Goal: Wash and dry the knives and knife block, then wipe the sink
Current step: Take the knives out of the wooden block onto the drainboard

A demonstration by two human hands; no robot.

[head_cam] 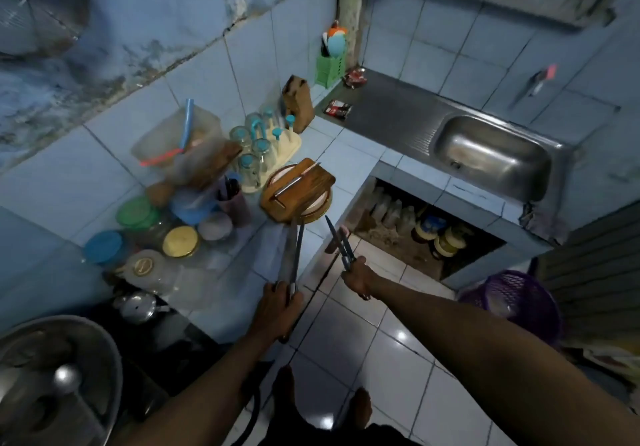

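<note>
The left hand (pixel 278 302) is curled round the handles of two long knives (pixel 292 255), blades pointing up and away toward the counter. The right hand (pixel 358 277) grips a second bundle, apparently two or three shorter knives (pixel 337 243), tips also pointing away from the body. Both bundles are held over the floor, just short of the counter edge. Neither hand is free.

Just beyond the blade tips a wooden board (pixel 298 187) rests on a round plate, with one more knife (pixel 298 177) lying across it. The knife block (pixel 297 103) stands upright further back on the counter, slots apparently empty, beside a glass rack (pixel 266 148). The steel sink (pixel 491 155) lies well to the right, basin dry-looking and holding nothing visible.

Assessment: the step in hand appears to be carrying the knives to the sink, and washing has not begun. Recommended practice: keep the tips forward and the two bundles apart while turning right, and lay the blades flat in the basin rather than dropping them. The knife on the board and the block remain to be collected.
</note>
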